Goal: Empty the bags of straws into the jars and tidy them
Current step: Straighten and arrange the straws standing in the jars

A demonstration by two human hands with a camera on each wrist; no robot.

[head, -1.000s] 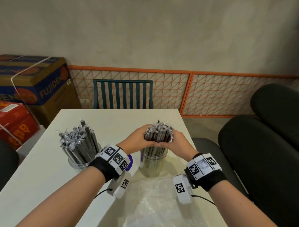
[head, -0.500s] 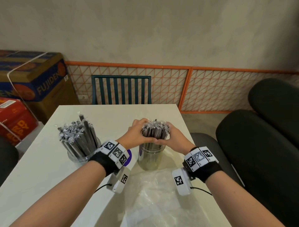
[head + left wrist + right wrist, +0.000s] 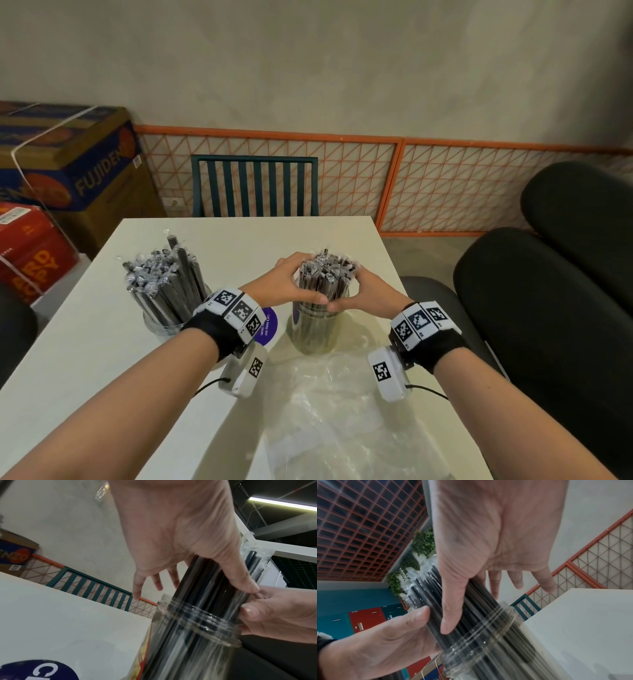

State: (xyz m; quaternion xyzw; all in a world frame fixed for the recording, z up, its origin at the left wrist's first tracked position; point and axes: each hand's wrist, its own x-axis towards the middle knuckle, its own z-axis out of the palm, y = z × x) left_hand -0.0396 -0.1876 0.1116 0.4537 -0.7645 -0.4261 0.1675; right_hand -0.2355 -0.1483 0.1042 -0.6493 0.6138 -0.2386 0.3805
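On the white table [image 3: 102, 359] stand two clear jars. The left jar [image 3: 164, 325] holds wrapped dark straws [image 3: 161, 277] that fan out loosely. From the right jar [image 3: 317, 332] rises a tight bundle of straws [image 3: 325, 274]. My left hand [image 3: 291, 287] and right hand [image 3: 364, 291] wrap round this bundle just above the jar's mouth, thumbs meeting at the front. In the left wrist view my left hand [image 3: 171, 527] has its thumb on the straws [image 3: 205, 581] above the jar's threaded rim [image 3: 197, 622]. The right wrist view has my right hand [image 3: 496, 534] lying against the straws [image 3: 476, 596].
An empty clear plastic bag [image 3: 335, 418] lies flat on the table in front of the right jar. A purple round sticker [image 3: 269, 325] sits between the jars. A green chair [image 3: 255, 186] stands behind the table, black seats [image 3: 548, 291] to the right, cardboard boxes [image 3: 68, 161] to the left.
Both hands have kept their hold round the bundle in the right jar, shifting only slightly on it. The left jar has not moved.
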